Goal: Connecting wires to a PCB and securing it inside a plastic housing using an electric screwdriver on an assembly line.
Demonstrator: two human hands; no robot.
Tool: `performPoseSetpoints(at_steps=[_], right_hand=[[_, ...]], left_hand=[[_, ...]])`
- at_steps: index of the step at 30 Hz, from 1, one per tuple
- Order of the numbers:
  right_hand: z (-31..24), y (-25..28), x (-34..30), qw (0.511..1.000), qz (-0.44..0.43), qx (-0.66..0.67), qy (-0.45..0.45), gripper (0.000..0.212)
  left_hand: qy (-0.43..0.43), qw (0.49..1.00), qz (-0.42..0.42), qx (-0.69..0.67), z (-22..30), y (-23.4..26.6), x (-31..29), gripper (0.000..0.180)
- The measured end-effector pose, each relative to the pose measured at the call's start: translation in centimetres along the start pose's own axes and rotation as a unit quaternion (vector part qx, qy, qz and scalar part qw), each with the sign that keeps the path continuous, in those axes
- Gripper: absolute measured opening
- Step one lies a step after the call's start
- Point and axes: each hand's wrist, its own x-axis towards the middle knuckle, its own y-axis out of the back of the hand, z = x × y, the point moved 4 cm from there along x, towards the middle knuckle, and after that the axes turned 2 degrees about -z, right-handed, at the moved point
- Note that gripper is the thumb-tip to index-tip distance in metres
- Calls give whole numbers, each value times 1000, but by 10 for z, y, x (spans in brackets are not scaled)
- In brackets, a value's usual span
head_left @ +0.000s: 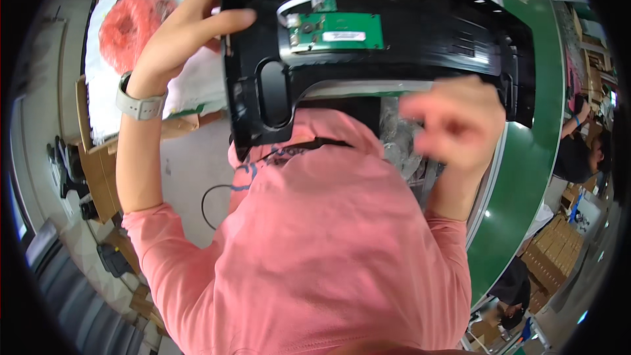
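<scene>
A large black plastic cover (420,46) is tilted in front of me, its inner side facing up. Fixed inside it is a green circuit board (338,29) with a white label, and a white ribbon cable (297,1) runs to a smaller green board (327,4). My left hand (187,33) grips the cover's left edge, thumb on the inner side and the other fingers partly hidden. At the cover's lower right side, my right hand (460,118) is blurred by motion. Its fingers look bent, and whether they hold anything cannot be made out.
A roll in pink bubble wrap (128,33) sits on the white-covered surface at left, near a cardboard box edge (83,115). Clear plastic wrap (402,141) lies below the cover. A green bench strip (519,190) runs along the right. Other people work beyond it, near stacked cartons (555,250).
</scene>
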Motion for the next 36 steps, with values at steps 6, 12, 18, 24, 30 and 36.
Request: performPoseSetpoints(at_steps=[6,12,18,24,30,36], right_hand=[[-52,-42,-28,946,-112,218,214,28],[-92,-46,-28,944,-48,167,281,27],[-111,-15,-34,944,77,166,273,25],[-110,21,-17,937,77,63,336,17],[-95,11,-1,917,107,-20,383,15],[-26,-16,61,962,32,-50,266,16]], left_hand=[[5,976,-124,-180,48,-62,51,71],[-42,909,-313,-272,187,-293,86,102],[-108,833,-506,-194,203,-467,57,97],[-264,891,-356,-101,169,-409,90,58],[-290,924,-247,-43,109,-236,99,14],[-324,943,-47,68,45,-119,74,14]])
